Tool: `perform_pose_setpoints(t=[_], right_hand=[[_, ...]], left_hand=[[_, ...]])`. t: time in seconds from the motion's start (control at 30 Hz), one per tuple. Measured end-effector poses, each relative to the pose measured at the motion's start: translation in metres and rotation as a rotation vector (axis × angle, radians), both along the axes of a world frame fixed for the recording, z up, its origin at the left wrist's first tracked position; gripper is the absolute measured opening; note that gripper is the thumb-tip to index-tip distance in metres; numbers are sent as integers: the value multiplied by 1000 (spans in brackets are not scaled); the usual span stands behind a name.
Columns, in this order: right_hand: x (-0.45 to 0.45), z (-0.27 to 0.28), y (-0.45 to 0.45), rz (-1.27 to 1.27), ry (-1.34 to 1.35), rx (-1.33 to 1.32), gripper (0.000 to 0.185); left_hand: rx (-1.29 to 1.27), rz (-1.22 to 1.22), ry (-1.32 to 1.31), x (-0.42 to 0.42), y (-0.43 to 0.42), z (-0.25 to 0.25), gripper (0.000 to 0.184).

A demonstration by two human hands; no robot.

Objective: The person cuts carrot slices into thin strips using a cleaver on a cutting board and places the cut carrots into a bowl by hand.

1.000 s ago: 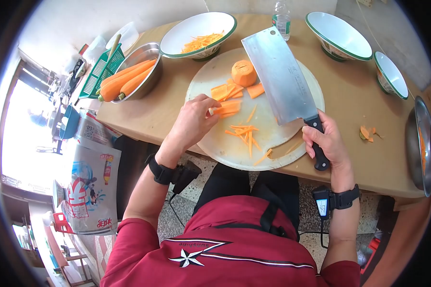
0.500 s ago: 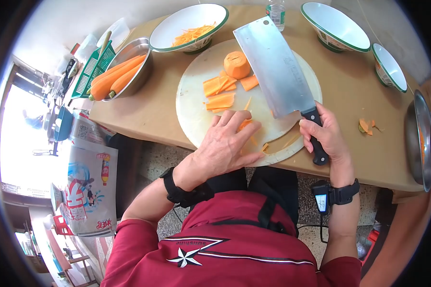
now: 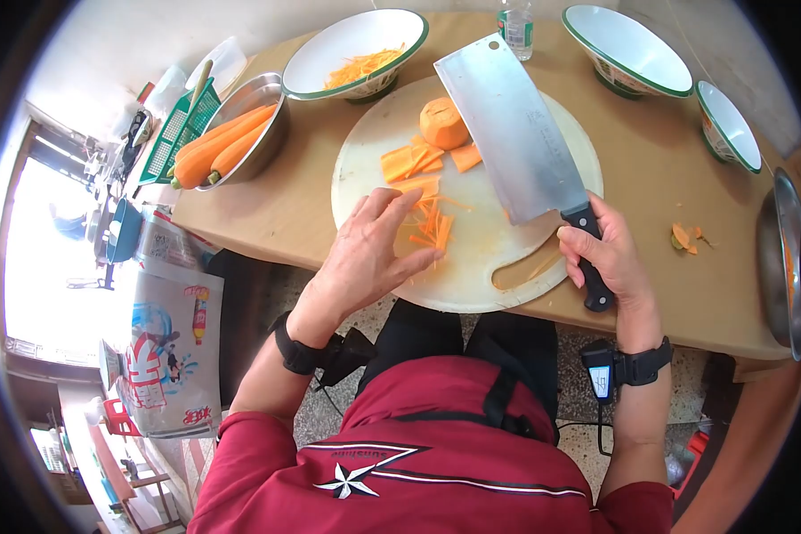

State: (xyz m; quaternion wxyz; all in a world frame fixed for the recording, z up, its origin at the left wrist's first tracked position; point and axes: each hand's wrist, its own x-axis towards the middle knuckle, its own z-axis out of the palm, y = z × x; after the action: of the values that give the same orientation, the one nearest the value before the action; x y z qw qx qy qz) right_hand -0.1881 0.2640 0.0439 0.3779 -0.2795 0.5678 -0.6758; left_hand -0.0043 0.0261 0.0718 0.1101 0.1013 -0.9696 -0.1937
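Observation:
My right hand [image 3: 603,254] is wrapped round the black handle of a broad cleaver [image 3: 514,133], whose blade is held over the right side of a round white cutting board [image 3: 507,240]. My left hand [image 3: 374,245] is at the board's near left edge, fingers apart, just left of a small heap of carrot shreds [image 3: 434,222]. Whether its fingertips touch the shreds I cannot tell. Behind them lie thin carrot slices [image 3: 409,160] and a thick carrot chunk [image 3: 443,123]. Part of the slices is hidden behind my left fingers.
An enamel bowl with carrot shreds [image 3: 316,67] stands behind the board. Whole carrots [image 3: 222,147] lie in a metal bowl [image 3: 280,133] at the left, beside a green basket [image 3: 182,125]. White bowls [image 3: 627,44] and a bottle [image 3: 515,31] stand at the back. Carrot scraps [image 3: 683,238] lie at right.
My left hand has moved left and opened wider, uncovering the carrot shreds, which now lie further left in a small heap. The right hand and cleaver stay nearly still.

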Motion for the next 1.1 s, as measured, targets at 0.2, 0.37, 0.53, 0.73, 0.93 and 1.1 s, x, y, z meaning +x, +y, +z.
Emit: perform_pose_setpoints(t=[0.2,0.37,0.53,0.73,0.93,1.1], right_hand=[[0,2,0,5,6,3,34],[0,3,0,5,22,10,34],[1,4,-1,12,12,0,32],[0,2,-1,16,18,0,35],[1,2,-1,16,32,8,37],[1,3,-1,17,29,13,38]], left_hand=[[97,-61,-85,-2,2,-3,63],[158,-78,-76,-20,3,-6,53],[157,-208,81,-37,-2,-22,46],[129,-91,180,-20,-8,0,36],[29,17,82,-6,-28,-12,30],[-28,19,106,-17,-28,-22,24]])
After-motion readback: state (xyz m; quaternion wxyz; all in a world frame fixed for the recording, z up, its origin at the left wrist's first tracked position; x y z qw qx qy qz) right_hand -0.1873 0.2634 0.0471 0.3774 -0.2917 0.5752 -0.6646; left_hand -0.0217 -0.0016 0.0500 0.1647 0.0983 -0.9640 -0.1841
